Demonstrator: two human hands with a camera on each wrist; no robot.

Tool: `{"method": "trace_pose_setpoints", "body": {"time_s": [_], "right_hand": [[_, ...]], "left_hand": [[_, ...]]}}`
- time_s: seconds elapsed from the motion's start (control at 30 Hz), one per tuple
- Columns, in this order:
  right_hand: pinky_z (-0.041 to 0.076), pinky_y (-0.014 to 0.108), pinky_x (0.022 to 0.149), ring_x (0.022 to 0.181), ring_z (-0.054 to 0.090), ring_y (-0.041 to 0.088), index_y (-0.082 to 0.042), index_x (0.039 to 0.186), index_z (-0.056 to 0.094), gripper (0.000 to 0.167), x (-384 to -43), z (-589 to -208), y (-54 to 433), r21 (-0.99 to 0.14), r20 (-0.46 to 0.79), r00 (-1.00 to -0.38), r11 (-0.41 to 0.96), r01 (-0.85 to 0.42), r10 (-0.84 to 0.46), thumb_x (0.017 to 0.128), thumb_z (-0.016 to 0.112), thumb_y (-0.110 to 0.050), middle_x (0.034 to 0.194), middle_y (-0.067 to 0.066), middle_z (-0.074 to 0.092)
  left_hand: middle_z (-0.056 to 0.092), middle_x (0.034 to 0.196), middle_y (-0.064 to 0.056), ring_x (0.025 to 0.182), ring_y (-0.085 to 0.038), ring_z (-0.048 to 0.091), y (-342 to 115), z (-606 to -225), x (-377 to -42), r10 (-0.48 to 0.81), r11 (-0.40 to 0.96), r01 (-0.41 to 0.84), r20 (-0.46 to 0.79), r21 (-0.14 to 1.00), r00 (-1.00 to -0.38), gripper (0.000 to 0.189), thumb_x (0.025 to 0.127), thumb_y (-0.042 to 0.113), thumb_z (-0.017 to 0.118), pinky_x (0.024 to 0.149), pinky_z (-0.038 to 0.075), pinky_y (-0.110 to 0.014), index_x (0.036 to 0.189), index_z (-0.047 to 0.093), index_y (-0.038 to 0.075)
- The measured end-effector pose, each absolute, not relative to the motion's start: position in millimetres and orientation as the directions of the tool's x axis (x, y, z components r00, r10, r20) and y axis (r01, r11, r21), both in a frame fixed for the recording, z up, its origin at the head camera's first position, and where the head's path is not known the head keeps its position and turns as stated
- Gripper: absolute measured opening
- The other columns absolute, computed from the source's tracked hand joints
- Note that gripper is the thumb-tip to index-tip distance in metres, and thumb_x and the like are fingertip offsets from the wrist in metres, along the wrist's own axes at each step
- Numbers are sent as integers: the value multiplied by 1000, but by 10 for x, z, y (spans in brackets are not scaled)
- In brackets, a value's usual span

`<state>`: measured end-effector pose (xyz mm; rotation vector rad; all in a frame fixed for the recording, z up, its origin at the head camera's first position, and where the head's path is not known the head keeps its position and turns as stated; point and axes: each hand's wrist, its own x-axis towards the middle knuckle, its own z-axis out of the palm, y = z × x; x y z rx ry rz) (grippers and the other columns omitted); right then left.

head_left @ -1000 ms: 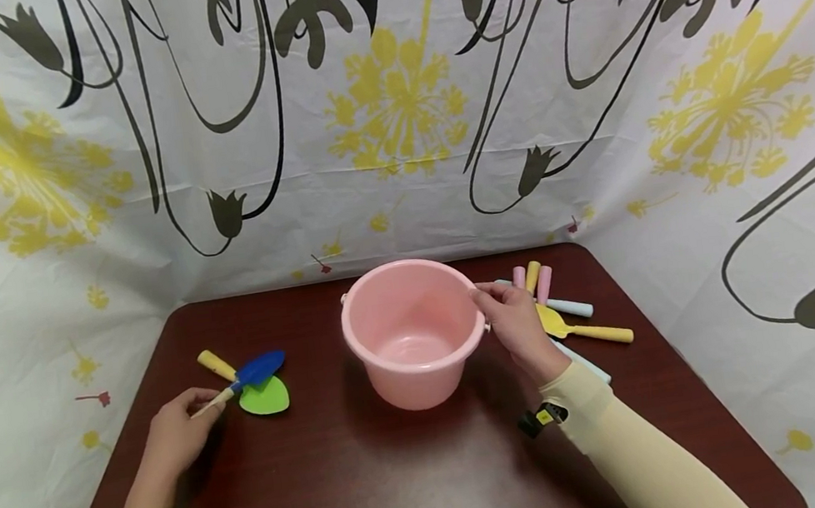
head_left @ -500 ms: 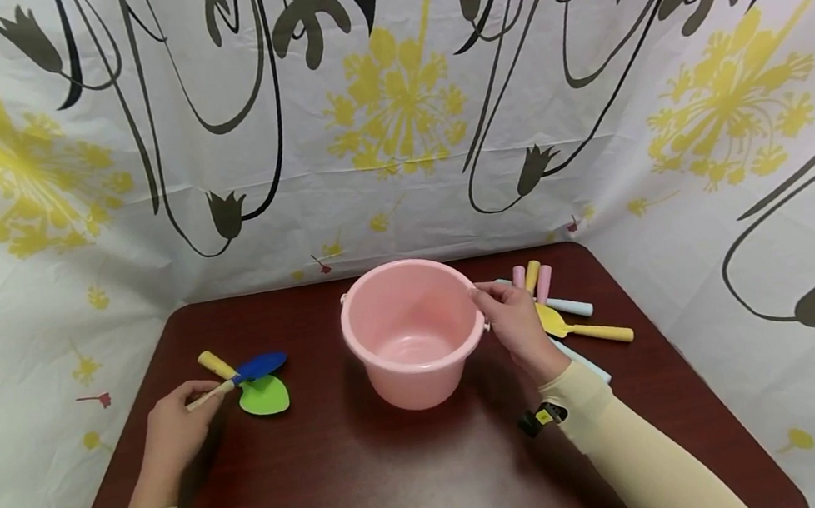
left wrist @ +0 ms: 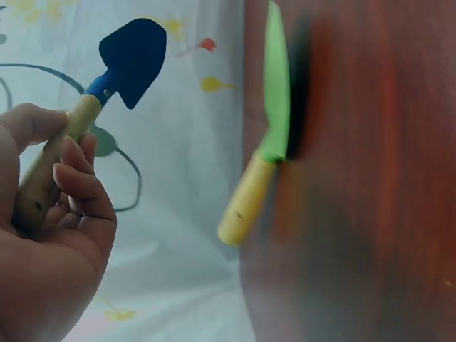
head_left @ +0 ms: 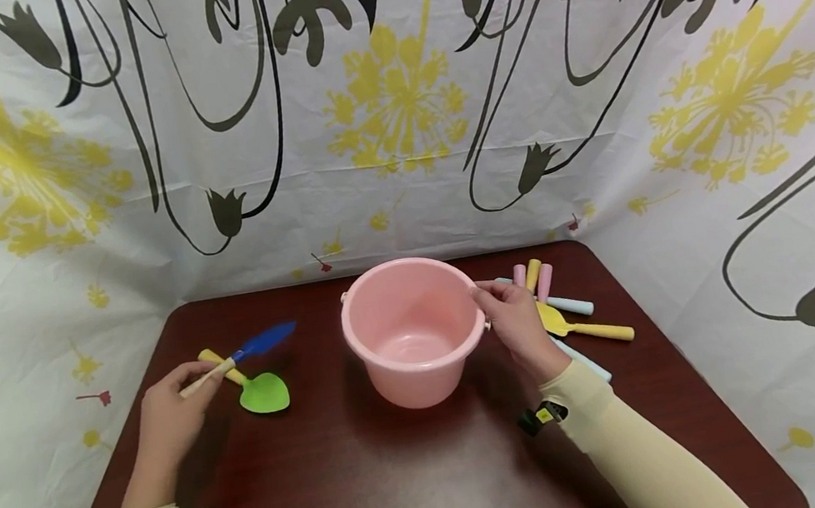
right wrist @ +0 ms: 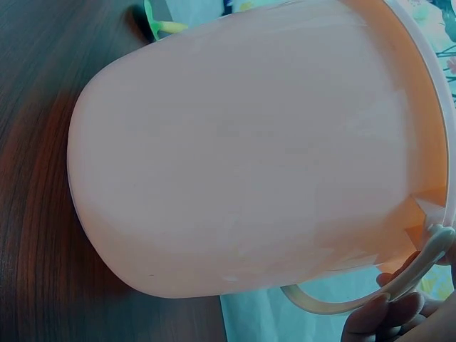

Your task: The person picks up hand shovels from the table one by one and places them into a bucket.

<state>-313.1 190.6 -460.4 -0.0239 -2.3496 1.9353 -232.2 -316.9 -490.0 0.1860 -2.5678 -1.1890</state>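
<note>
A toy hand trowel with a blue blade [head_left: 266, 340] and a pale wooden handle is pinched between the thumb and fingers of my left hand [head_left: 173, 419]. It is raised, its blade pointing right. Below it a second trowel, green-bladed [head_left: 265, 393] with a yellow handle, lies on the table; the left wrist view shows both, the blue blade [left wrist: 135, 60] well apart from the green one [left wrist: 276, 78]. At the centre stands an upright pink bucket [head_left: 419, 387], nothing inside. My right hand [head_left: 515, 325] grips its right rim, fingers beside the bucket's curved handle [right wrist: 342, 306].
Right of the bucket lies a pile of tools with pink, yellow and light blue handles, among them a yellow scoop [head_left: 552, 319]. My right hand partly hides the pile. A patterned white cloth [head_left: 402, 204] rises behind the dark red-brown table [head_left: 374, 492] and at both sides.
My left hand has lifted the blue trowel up off the green one, and its blade has moved slightly right and up. The right hand and the bucket have stayed put.
</note>
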Motion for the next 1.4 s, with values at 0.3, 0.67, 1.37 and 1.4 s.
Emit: {"method": "trace_pose_setpoints", "body": {"time_s": [0.3,0.67,1.37,1.4], "right_hand": [[59,23,74,88,69,15,-3,138,75,46,-3120,-4594,1903,-983,52,-996,181,-37,78,109,71,-39,113,16,77],[59,23,75,93,70,17,-4,138,75,45,-3129,-4586,1906,-984,47,-996,176,-33,77,109,70,-38,118,17,77],[57,21,74,86,68,12,-2,138,75,46,-3127,-4576,1920,-980,50,-996,196,-35,69,109,70,-37,114,20,77],[57,21,74,86,68,12,-2,138,75,46,-3128,-4575,1919,-980,51,-996,196,-37,68,109,70,-37,113,20,77]], "left_hand": [[70,99,-6,69,-19,51,-3039,-4628,-2278,-225,587,90,269,805,-936,39,107,44,74,54,44,-31,129,80,12],[65,93,-3,58,-21,43,-2931,-4424,-2335,-171,549,176,316,817,-933,35,105,40,77,50,40,-34,126,80,12],[67,97,-6,66,-18,55,-2535,-4161,-2609,2,514,291,337,807,-941,23,105,30,79,52,49,-30,123,81,16],[66,95,-7,64,-19,54,-2517,-4152,-2617,10,511,294,336,808,-942,22,105,30,79,51,49,-30,122,81,17]]}}
